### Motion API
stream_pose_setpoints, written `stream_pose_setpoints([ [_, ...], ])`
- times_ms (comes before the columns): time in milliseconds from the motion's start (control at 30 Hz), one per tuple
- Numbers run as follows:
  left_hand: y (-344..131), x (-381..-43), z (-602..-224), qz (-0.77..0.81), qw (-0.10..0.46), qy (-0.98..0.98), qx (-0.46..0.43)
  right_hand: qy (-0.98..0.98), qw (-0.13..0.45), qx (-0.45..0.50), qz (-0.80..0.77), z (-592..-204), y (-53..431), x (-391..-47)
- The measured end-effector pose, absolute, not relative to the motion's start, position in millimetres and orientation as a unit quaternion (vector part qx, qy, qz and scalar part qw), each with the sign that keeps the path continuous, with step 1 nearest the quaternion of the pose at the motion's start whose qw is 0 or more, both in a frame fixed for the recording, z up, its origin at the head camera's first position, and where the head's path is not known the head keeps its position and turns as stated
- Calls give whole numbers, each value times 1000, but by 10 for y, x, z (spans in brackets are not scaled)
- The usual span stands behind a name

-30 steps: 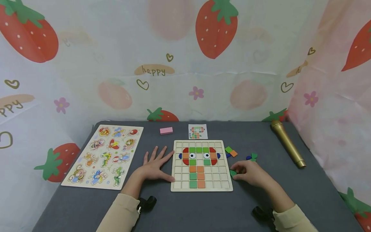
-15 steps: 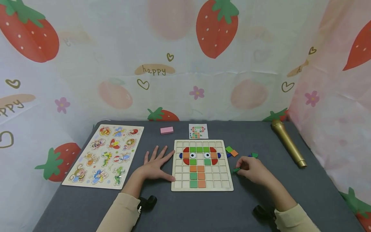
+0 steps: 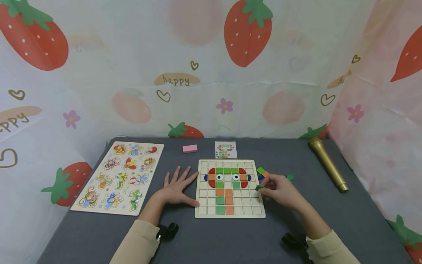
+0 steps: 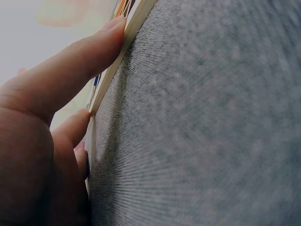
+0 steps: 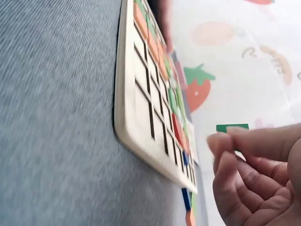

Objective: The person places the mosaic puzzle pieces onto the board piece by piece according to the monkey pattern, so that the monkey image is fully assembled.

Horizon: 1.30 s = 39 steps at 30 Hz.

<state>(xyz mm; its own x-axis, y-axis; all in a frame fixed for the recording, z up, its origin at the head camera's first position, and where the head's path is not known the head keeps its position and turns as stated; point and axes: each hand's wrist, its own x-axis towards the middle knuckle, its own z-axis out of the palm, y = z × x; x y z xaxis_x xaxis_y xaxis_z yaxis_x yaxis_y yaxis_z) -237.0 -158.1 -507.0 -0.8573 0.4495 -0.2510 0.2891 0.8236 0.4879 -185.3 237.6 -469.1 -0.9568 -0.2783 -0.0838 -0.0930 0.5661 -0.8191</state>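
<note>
A wooden grid board (image 3: 247, 201) lies mid-table, with red, green, orange and blue tiles set in it and two eye tiles. My left hand (image 3: 176, 190) is spread flat at its left side; in the left wrist view the thumb (image 4: 89, 56) and a fingertip touch the board's edge. Between thumb and fingers, my right hand (image 3: 281, 189) pinches a green tile (image 3: 259, 187) just above the board's right edge. That tile (image 5: 233, 127) appears as a thin green strip in the right wrist view. Part of it is hidden by the fingertips.
Loose green, orange and blue tiles (image 3: 261, 170) lie right of the board, with another green tile (image 3: 289, 177) farther right. Behind stand a picture card (image 3: 225, 150) and a pink block (image 3: 189, 149). An animal puzzle board (image 3: 118, 179) lies left, a gold microphone (image 3: 328, 165) right.
My right hand has lifted the green tile from beside the board and carried it up and left, to the board's right edge. The left hand stays in place.
</note>
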Motion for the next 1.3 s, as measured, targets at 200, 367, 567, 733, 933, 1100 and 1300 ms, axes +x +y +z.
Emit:
stream_pose_setpoints([
  [200,-1584,-2362,-5056,226,178,937,199,885,94,-163,-426,-4676,2217,-1880],
  [367,-1581,-2363,-5057,229,179,936,200,886,94,-178,-418,-4726,2032,-1868],
  [567,-1580,-2368,-5063,227,181,936,199,903,73,-179,-384,-4832,1865,-1838],
  [733,-1577,-2369,-5062,224,182,937,199,921,53,-182,-341,-4872,1779,-1799],
  [933,-1577,-2372,-5064,227,179,936,201,927,54,-171,-328,-4895,1707,-1771],
  [1100,-1582,-2375,-5069,227,180,936,200,933,62,-159,-316,-4904,1668,-1772],
  [1300,-1592,-2376,-5081,228,182,936,198,941,62,-143,-299,-4891,1644,-1775],
])
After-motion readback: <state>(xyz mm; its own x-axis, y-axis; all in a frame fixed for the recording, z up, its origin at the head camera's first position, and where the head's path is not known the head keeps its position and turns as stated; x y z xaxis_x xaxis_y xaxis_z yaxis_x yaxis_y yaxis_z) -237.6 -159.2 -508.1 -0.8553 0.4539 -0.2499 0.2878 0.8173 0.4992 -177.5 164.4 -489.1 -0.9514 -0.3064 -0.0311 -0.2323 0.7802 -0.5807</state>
